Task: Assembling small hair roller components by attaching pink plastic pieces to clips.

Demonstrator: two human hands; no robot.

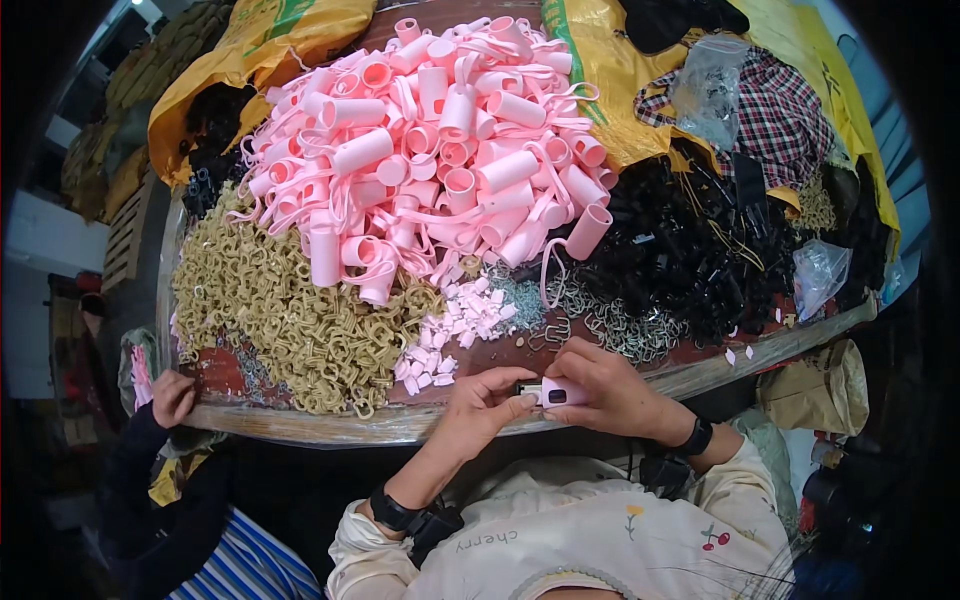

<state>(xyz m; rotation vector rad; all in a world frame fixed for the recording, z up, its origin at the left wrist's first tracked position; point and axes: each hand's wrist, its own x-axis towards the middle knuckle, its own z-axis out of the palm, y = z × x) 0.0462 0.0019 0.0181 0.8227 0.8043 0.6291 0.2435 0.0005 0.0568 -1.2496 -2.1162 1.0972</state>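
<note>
At the near edge of the table, my left hand (482,408) and my right hand (612,388) meet over one small piece. My right fingers are closed around a pink plastic housing (572,391) with a dark window in its side. Between my left thumb and forefinger is a small black and white part (530,392), at the housing's left end. Whether the two parts are joined cannot be made out. Just beyond my hands lie small pink plastic pieces (468,315) and bent metal wire hooks (630,325).
A large heap of pink tubes with straps (430,130) fills the table's middle. Gold-coloured metal clips (310,310) lie left, black plastic parts (680,250) right. Yellow sacks (590,80) stand behind. Another person's hand (173,398) rests on the left table edge (240,420).
</note>
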